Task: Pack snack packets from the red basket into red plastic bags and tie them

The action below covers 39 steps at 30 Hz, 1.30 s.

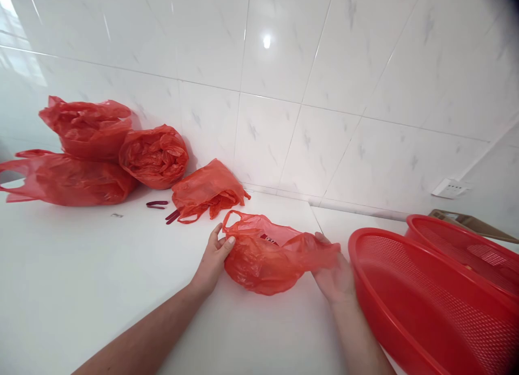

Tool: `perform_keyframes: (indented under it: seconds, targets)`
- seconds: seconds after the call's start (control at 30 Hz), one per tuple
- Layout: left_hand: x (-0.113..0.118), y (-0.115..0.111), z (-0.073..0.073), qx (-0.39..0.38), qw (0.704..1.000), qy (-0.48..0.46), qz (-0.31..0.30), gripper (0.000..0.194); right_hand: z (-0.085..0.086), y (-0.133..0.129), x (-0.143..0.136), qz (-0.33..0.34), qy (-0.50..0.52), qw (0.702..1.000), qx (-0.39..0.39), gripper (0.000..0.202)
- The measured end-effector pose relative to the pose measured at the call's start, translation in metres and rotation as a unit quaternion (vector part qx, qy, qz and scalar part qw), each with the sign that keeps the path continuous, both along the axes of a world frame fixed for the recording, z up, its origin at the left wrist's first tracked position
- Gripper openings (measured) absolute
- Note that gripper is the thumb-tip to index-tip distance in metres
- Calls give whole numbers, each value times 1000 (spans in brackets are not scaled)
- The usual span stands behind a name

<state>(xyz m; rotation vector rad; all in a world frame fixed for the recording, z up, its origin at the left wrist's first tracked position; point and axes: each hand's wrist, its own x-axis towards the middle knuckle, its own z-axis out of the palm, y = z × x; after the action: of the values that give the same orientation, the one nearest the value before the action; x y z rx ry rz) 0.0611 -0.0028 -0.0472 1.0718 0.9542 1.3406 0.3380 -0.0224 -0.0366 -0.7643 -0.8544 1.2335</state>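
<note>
A thin red plastic bag [263, 267] lies on the white table between my hands, its mouth partly spread. Something dark red with pale marks [268, 239] shows inside it, too little to name. My left hand [215, 256] pinches the bag's left edge near a handle loop, thumb on top. On the other side, my right hand [334, 272] is at the bag's right end; the film drapes over its fingers and partly hides them. Behind the bag sits a crumpled red plastic bag [208, 188], with dark red strips [172, 217] beside it.
Full red plastic bags [89, 180] are piled at the left against the tiled wall [271, 132]. Two red perforated baskets [405, 294] stand at the right, close to my right arm. A brown cardboard piece [470, 223] lies behind them, below a wall socket [451, 188].
</note>
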Motion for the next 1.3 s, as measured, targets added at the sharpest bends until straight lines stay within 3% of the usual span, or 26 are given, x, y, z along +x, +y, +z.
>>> perform_keyframes:
  seconds: [0.2, 0.37, 0.57, 0.73, 0.97, 1.13, 1.23, 1.3]
  targets:
    - [4, -2, 5, 9, 996, -45, -81, 68, -2, 7, 0, -45, 47, 998, -17, 37]
    - [6, 0, 1, 45, 997, -14, -60, 68, 0, 12, -8, -75, 12, 997, -22, 38]
    - [3, 9, -12, 65, 996, 64, -11, 39, -13, 14, -4, -100, -29, 994, -18, 40]
    - [0, 13, -18, 59, 995, 83, 24, 29, -18, 8, -3, -53, -22, 998, -9, 42]
    - [-2, 9, -18, 69, 994, 75, 41, 26, 3, -18, -14, -3, -46, 997, 64, 60]
    - [2, 5, 1, 95, 993, 71, 24, 24, 17, 2, -26, -67, -60, 996, -14, 35]
    - [6, 11, 27, 88, 995, 45, -9, 25, 37, 28, -27, -81, -35, 994, -71, 26]
    - [7, 19, 51, 91, 996, 10, -1, 24, 60, 42, -23, -88, -27, 993, -71, 20]
